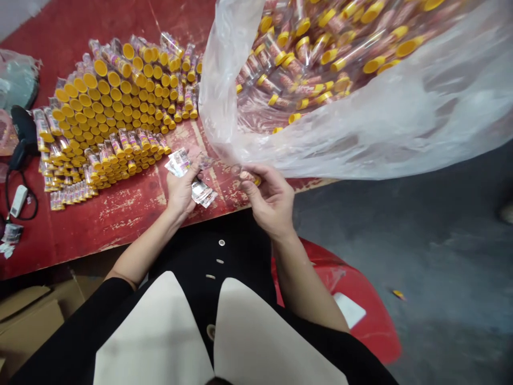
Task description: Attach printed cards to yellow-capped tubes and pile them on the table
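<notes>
Seen from the person's body, yellow-capped tubes (116, 101) are stacked at eleven o'clock on the scuffed red table (136, 219), a dark cabled device (26, 136) at ten. At one o'clock a translucent bag (352, 141) bulges with loose capped tubes (276, 59), its edge close by the right hand (274, 203), which pinches one small tube (248, 177) just past twelve. The left hand (180, 190), just short of twelve, grips printed slips (203, 193).
</notes>
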Tool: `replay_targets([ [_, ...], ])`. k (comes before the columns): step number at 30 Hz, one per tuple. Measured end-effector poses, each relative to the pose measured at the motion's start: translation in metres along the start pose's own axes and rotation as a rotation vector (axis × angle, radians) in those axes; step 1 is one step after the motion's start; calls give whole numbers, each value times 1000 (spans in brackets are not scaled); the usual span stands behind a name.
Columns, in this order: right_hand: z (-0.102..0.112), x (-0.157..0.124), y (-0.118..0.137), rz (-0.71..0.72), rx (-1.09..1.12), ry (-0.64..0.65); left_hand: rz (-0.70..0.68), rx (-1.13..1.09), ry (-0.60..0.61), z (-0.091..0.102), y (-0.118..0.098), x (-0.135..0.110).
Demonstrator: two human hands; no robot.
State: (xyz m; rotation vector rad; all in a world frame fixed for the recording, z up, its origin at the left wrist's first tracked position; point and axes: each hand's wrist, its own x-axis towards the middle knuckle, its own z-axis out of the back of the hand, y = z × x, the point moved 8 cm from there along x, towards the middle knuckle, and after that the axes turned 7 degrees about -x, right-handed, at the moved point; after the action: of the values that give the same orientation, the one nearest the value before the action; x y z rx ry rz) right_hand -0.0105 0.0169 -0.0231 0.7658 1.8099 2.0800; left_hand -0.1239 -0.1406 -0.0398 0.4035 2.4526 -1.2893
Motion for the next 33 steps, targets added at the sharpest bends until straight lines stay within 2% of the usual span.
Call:
replay_targets([
  [3, -5, -6, 2, -33, 30, -13, -28, 6, 15, 2, -2, 1],
  [5, -12, -5, -3, -112, 175, -32, -63, 13, 41, 2, -3, 1],
  [8, -33, 1, -17, -263, 416, -51, -161, 54, 44, 4, -6, -2],
  [10, -47, 7, -25, -338, 436, -62, -199, 83, 47, 4, -6, -5],
  [12, -55, 12, -31, -367, 372, -102, -171, 69, 57, 4, -3, -9],
  [14, -60, 15, -33, -364, 324, -137, -85, 21, 45, 4, 2, -12],
  [16, -62, 14, -32, -355, 295, -116, 3, -18, 10, 6, 6, -13],
  [18, -59, 11, -25, -313, 256, -54, 49, -38, -34, 8, 7, -12],
  [24, -18, 0, 18, -4, -76, -20, 77, -34, -85, 14, 4, -5],
  [26, -12, -4, 26, 73, -130, -44, 95, -26, -73, 14, 5, -5],
  [30, -5, -7, 28, 153, -126, -180, 119, -30, -12, 10, 8, -8],
  [33, -5, -9, 35, 226, -229, -197, 128, -21, 38, 6, 9, -12],
])
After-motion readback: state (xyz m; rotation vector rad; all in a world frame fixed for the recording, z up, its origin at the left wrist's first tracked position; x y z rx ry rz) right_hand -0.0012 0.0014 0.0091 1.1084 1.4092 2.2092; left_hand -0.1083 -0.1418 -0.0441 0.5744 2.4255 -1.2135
